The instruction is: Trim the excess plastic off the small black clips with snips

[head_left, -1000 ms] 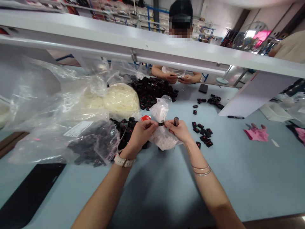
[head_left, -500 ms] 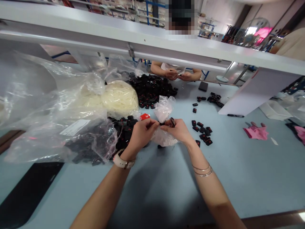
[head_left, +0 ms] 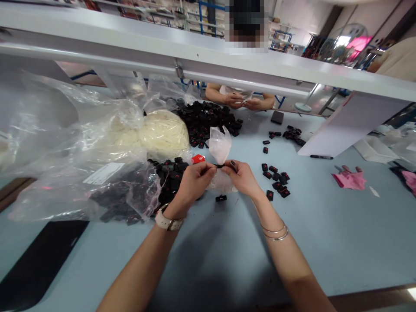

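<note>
My left hand (head_left: 194, 182) and my right hand (head_left: 242, 177) meet over the blue table (head_left: 325, 225), both pinching the neck of a small clear plastic bag (head_left: 219, 147) of pale small parts. A thin black tie wraps the neck between my fingertips. The bag's loose top stands up above my fingers; its filled bottom rests behind my hands. One black piece (head_left: 221, 198) lies on the table just below my hands. A few more black pieces (head_left: 277, 180) are scattered to the right of my right hand.
Large clear bags (head_left: 97, 143) of cream strands and black pieces crowd the left. A black pile (head_left: 208, 121) lies beyond, where another person's hands (head_left: 243, 102) work. A white shelf beam (head_left: 195, 60) crosses overhead. Pink cloth (head_left: 349, 180) and a pen (head_left: 321, 157) lie right.
The bag's top has been drawn narrower and more upright. My hands shifted slightly closer together at its neck; a black piece now shows on the table under them.
</note>
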A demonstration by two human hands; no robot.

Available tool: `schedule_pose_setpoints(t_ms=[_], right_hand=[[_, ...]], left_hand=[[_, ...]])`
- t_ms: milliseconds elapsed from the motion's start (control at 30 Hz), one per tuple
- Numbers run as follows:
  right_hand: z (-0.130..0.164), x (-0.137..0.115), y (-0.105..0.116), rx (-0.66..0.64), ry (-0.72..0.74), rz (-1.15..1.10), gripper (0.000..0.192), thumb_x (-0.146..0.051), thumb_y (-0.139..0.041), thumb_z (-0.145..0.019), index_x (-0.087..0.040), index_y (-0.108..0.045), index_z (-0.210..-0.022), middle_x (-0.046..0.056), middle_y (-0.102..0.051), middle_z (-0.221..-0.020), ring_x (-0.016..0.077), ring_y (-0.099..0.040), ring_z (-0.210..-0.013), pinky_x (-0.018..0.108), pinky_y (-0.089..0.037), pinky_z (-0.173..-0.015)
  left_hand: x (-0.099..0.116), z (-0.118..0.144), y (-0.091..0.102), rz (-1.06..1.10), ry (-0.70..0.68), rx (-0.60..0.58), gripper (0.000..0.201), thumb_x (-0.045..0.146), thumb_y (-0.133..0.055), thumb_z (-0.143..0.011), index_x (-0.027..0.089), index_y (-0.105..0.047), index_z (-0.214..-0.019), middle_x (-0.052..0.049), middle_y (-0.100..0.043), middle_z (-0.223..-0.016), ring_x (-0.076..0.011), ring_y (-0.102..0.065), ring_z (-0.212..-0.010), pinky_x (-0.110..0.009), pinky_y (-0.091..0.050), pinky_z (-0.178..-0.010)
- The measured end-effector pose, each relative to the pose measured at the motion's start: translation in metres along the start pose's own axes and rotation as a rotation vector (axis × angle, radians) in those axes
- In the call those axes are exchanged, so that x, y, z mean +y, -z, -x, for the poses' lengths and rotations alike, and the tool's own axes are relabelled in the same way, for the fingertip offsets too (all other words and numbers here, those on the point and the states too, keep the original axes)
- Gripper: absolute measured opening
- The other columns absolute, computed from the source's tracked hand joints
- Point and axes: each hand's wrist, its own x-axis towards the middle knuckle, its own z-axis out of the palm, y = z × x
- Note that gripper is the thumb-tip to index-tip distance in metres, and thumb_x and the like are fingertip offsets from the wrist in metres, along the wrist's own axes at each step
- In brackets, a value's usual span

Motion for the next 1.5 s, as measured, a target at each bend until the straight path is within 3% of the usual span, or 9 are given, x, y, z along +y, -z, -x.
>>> schedule_pose_setpoints(t_ms=[200,467,567,833,1067,1167,1267,1400,1500], right_hand=[[0.003,0.007,-0.002,0.14,0.146,0.336,0.023,-0.028,-0.054,-0.086,-0.021,-0.069,-0.101,0.005,-0.07,-0.089,0.0154,-0.059,-0.074,0.026,-0.043,-0.072],[0.005,0.014,-0.012,0.196,0.247,0.578,0.02,-0.028,-0.055,-0.085,-0.02,-0.072,-0.093,0.007,-0.072,-0.08,0.0152,-0.063,-0.069,0.024,-0.04,-0.066],[0.005,0.014,-0.01,0.23,0.236,0.555,0.016,-0.025,-0.057,-0.082,-0.021,-0.072,-0.087,0.005,-0.072,-0.077,0.0147,-0.063,-0.068,0.024,-0.041,-0.066],[0.004,0.001,-0.008,0.393,0.132,0.332,0.015,-0.026,-0.054,-0.076,-0.021,-0.068,-0.072,0.001,-0.066,-0.062,0.0126,-0.053,-0.054,0.025,-0.042,-0.061],[0.006,-0.003,-0.006,0.366,0.064,0.101,0.019,-0.028,-0.052,-0.075,-0.018,-0.069,-0.072,-0.002,-0.059,-0.054,0.0105,-0.048,-0.048,0.023,-0.04,-0.052],[0.006,-0.004,-0.007,0.431,0.156,0.117,0.019,-0.026,-0.054,-0.076,-0.018,-0.071,-0.076,-0.002,-0.063,-0.057,0.0099,-0.049,-0.046,0.023,-0.042,-0.051],[0.006,-0.007,-0.006,0.488,0.378,0.187,0.019,-0.024,-0.054,-0.08,-0.019,-0.072,-0.081,0.002,-0.07,-0.069,0.0113,-0.059,-0.055,0.024,-0.049,-0.058],[0.007,-0.006,-0.004,0.376,0.554,0.299,0.022,-0.019,-0.052,-0.085,-0.022,-0.073,-0.092,0.005,-0.074,-0.087,0.0137,-0.069,-0.077,0.025,-0.055,-0.072],[0.009,-0.002,-0.002,0.338,0.599,0.384,0.025,-0.014,-0.051,-0.085,-0.022,-0.072,-0.095,0.004,-0.075,-0.085,0.0128,-0.069,-0.077,0.023,-0.054,-0.072]], left_hand=[[0.001,0.001,-0.004,0.151,0.052,0.0,0.026,0.039,-0.058,-0.072,0.016,-0.052,-0.061,0.006,-0.036,-0.05,-0.0058,-0.028,-0.045,-0.02,-0.022,-0.041],[0.008,0.004,-0.003,-0.152,-0.072,0.002,0.023,0.036,-0.05,-0.075,0.017,-0.053,-0.064,0.003,-0.044,-0.055,-0.0096,-0.037,-0.052,-0.021,-0.029,-0.048],[0.01,0.006,-0.007,-0.231,-0.151,-0.026,0.024,0.036,-0.044,-0.08,0.017,-0.051,-0.066,0.004,-0.044,-0.056,-0.0102,-0.039,-0.053,-0.022,-0.031,-0.05],[0.014,0.011,-0.016,-0.189,-0.298,-0.061,0.024,0.033,-0.038,-0.088,0.02,-0.043,-0.069,0.005,-0.038,-0.059,-0.0106,-0.038,-0.053,-0.022,-0.031,-0.052],[0.017,0.019,-0.02,-0.092,-0.305,-0.087,0.024,0.032,-0.038,-0.088,0.02,-0.04,-0.067,0.006,-0.034,-0.057,-0.0094,-0.032,-0.05,-0.022,-0.028,-0.049],[0.019,0.018,-0.017,0.003,-0.242,-0.103,0.025,0.034,-0.04,-0.087,0.02,-0.039,-0.066,0.006,-0.031,-0.056,-0.009,-0.029,-0.049,-0.021,-0.026,-0.047],[0.019,0.014,-0.012,0.093,-0.191,-0.091,0.026,0.035,-0.043,-0.084,0.02,-0.038,-0.064,0.006,-0.03,-0.056,-0.0086,-0.028,-0.049,-0.021,-0.025,-0.046],[0.018,0.01,-0.006,0.129,-0.162,-0.094,0.028,0.037,-0.047,-0.08,0.02,-0.036,-0.061,0.006,-0.029,-0.056,-0.0086,-0.026,-0.05,-0.021,-0.024,-0.046],[0.018,0.01,-0.004,0.1,-0.164,-0.148,0.03,0.039,-0.048,-0.081,0.02,-0.036,-0.061,0.006,-0.028,-0.055,-0.0085,-0.025,-0.05,-0.021,-0.024,-0.046]])
